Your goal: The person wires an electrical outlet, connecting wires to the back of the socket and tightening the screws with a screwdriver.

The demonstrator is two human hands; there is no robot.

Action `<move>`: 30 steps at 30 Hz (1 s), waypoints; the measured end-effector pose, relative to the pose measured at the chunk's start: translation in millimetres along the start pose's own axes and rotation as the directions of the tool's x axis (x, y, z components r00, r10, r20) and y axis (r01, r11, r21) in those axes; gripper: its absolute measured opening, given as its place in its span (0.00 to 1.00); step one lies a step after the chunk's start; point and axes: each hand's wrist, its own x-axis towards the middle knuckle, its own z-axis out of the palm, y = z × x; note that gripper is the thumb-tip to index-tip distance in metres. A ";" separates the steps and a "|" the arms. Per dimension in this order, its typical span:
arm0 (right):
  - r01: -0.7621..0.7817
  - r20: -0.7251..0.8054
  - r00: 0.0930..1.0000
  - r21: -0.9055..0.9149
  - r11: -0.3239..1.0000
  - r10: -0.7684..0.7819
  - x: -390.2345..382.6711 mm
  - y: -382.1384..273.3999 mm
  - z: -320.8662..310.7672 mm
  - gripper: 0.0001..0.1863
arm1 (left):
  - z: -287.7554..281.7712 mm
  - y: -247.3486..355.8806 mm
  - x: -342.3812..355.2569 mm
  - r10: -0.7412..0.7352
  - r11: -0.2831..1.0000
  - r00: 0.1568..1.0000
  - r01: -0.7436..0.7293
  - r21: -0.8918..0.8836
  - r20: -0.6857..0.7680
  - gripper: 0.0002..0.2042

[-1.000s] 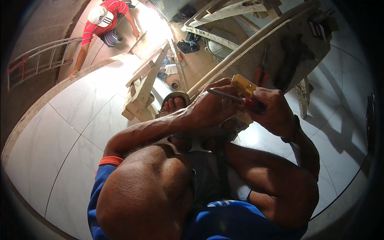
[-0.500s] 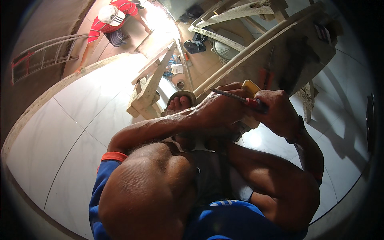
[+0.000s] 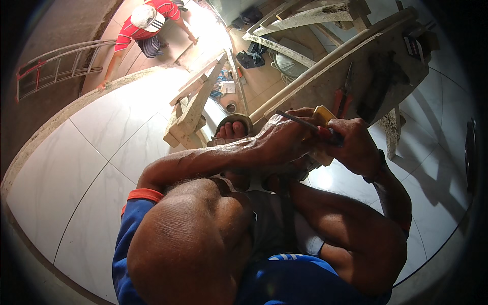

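My right hand [image 3: 349, 138] grips a screwdriver [image 3: 300, 120] with a red and black handle, its grey shaft pointing leftward across my left hand [image 3: 280, 136]. The fingers of my left hand curl around a small yellow rectangular piece [image 3: 323, 113], beside the screwdriver's handle. Below both hands a light wooden piece [image 3: 321, 157] shows in part; what lies under my fingers is hidden. My sandalled foot [image 3: 234, 127] rests just left of my hands.
A wooden trestle [image 3: 193, 109] stands ahead-left on white tiles [image 3: 91, 183]. A board [image 3: 386, 71] with a long rail carries red-handled pliers [image 3: 343, 96] at right. A co-worker [image 3: 147, 30] in red crouches upper left near a ladder [image 3: 56, 71]. Buckets and timbers [image 3: 300, 18] lie beyond.
The surroundings shift slightly right in the view, and my hands appear a little further right and lower. My grip on the screwdriver and yellow piece stays much the same.
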 end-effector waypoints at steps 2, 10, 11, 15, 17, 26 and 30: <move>-0.062 0.022 0.998 0.024 0.998 0.061 -0.4 -5.3 -0.8 0.17 | 1.7 1.5 -1.8 0.011 0.999 0.998 -0.014 -0.050 -0.058 0.10; -0.068 0.033 0.997 0.080 0.994 0.065 -4.8 0.0 0.5 0.19 | -4.2 1.3 -3.9 -0.026 0.998 1.000 0.027 0.064 -0.018 0.09; -0.080 0.043 0.996 0.070 0.994 0.078 -4.8 -0.2 -0.1 0.19 | -5.1 3.0 -4.8 0.000 0.997 1.000 0.002 0.081 -0.031 0.09; -0.010 0.032 0.999 0.053 0.999 0.009 -5.3 1.2 0.6 0.19 | 3.4 -4.7 -4.5 0.048 0.998 0.997 -0.045 0.034 -0.063 0.10; 0.022 0.007 1.000 0.027 0.999 -0.022 -5.1 -1.0 2.6 0.19 | 8.5 -12.1 -4.5 0.057 0.998 0.996 -0.057 -0.001 -0.064 0.10; -0.043 0.021 0.999 0.108 0.993 0.041 -6.3 -1.1 -0.4 0.16 | -2.9 -0.5 -5.9 -0.098 0.991 0.995 0.095 0.090 0.027 0.12; -0.065 0.034 0.997 0.069 0.995 0.063 -6.7 -2.0 -1.7 0.12 | -7.1 3.9 -3.0 -0.095 0.995 0.992 0.091 0.047 0.087 0.18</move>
